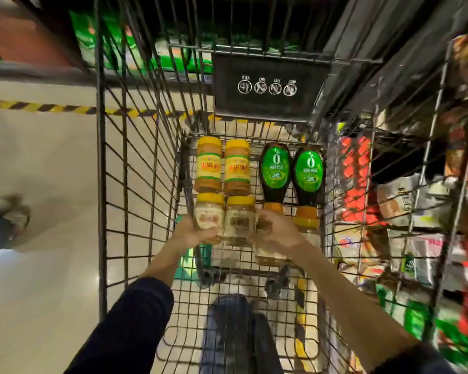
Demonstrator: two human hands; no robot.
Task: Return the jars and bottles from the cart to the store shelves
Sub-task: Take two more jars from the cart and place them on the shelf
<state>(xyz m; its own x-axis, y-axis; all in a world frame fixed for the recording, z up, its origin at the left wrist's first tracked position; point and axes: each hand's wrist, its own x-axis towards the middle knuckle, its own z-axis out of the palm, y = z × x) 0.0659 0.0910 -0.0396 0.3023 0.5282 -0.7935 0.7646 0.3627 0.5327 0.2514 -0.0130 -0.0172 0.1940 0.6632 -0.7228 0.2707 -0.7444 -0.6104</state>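
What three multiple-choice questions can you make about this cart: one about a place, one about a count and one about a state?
1. Where do the dark bottles lie in the cart?
A. To the right of the jars
B. To the left of the jars
C. Stacked on top of the jars

2. How many bottles have a green label?
A. One
B. Two
C. Four

3. What is the left hand doing?
A. Hanging outside the cart
B. Gripping a jar
C. Lying flat on the floor of the cart

Answers:
1 A: both bottles lie side by side on the right, and the yellow-lidded jars are on the left.
2 B: two green oval labels show.
3 B: its fingers curl round the nearest jar on the left.
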